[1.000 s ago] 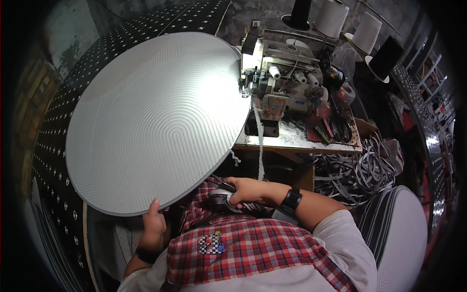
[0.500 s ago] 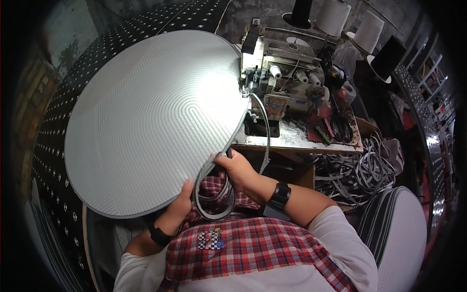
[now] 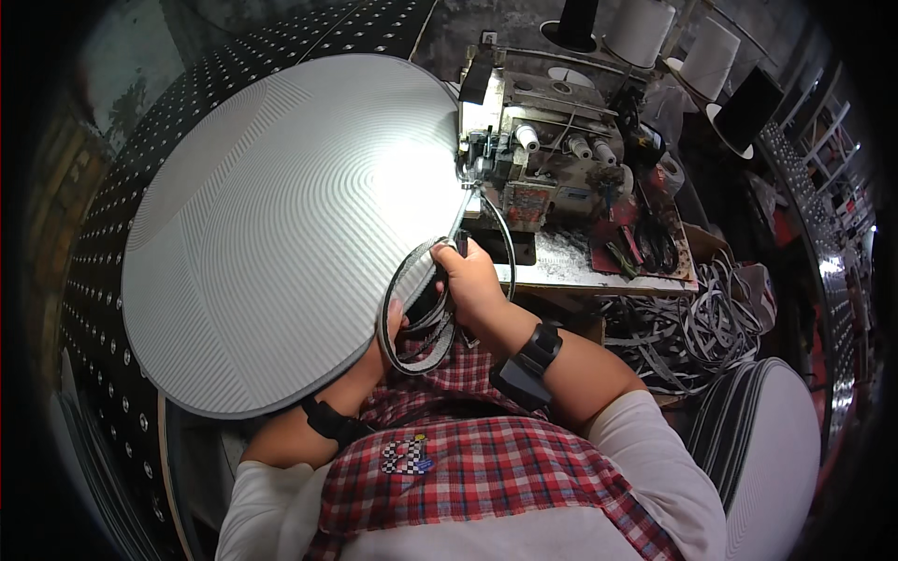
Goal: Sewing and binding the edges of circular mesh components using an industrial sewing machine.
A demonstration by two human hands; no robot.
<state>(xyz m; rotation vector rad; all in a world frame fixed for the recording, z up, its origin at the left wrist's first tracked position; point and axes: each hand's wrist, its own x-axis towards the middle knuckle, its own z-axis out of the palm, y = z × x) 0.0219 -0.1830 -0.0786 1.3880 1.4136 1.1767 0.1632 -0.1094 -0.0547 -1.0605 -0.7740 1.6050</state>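
Note:
A large oval grey mat [image 3: 253,234] with ribbed curved patterns lies in front of me, its right edge under the head of a sewing machine [image 3: 552,140]. My right hand [image 3: 475,282] is closed on a looped grey edging strip [image 3: 398,290] by the mat's right edge, thumb on top. My left hand [image 3: 385,338] grips the mat's near right edge, its fingers partly hidden behind the strip's loops. One length of the strip curves from the machine down past my right hand. A bright lamp glare covers the mat beside the needle area.
White thread cones [image 3: 641,30] and black thread cones [image 3: 746,110] stand behind the machine. Snips and tools lie on a red tray [image 3: 636,248] on its table. A heap of strips [image 3: 692,323] lies at right, above stacked oval mats [image 3: 772,458]. A studded black surface [image 3: 103,309] extends left.
My right hand has moved up toward the machine with the strip loops. The left hand has slid up and right along the mat's edge. The mat's pattern has turned slightly.

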